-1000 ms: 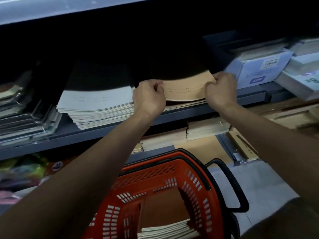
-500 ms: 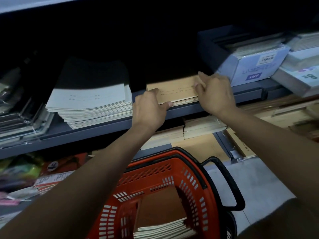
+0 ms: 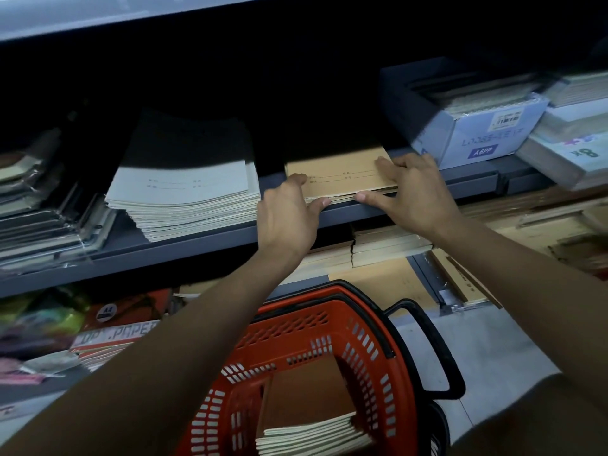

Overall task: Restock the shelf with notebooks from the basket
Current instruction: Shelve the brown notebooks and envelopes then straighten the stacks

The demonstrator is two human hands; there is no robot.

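Squaring the tan notebooks (image 3: 342, 174) at the front edge of the shelf (image 3: 204, 240), the left hand (image 3: 289, 215) and right hand (image 3: 411, 192) press with flat, open fingers, so next they must reach down to the basket (image 3: 371, 330) for more.

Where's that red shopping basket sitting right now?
The red basket sits low in the head view, centre-right, between the person's forearms, below the shelf, with notebooks inside.
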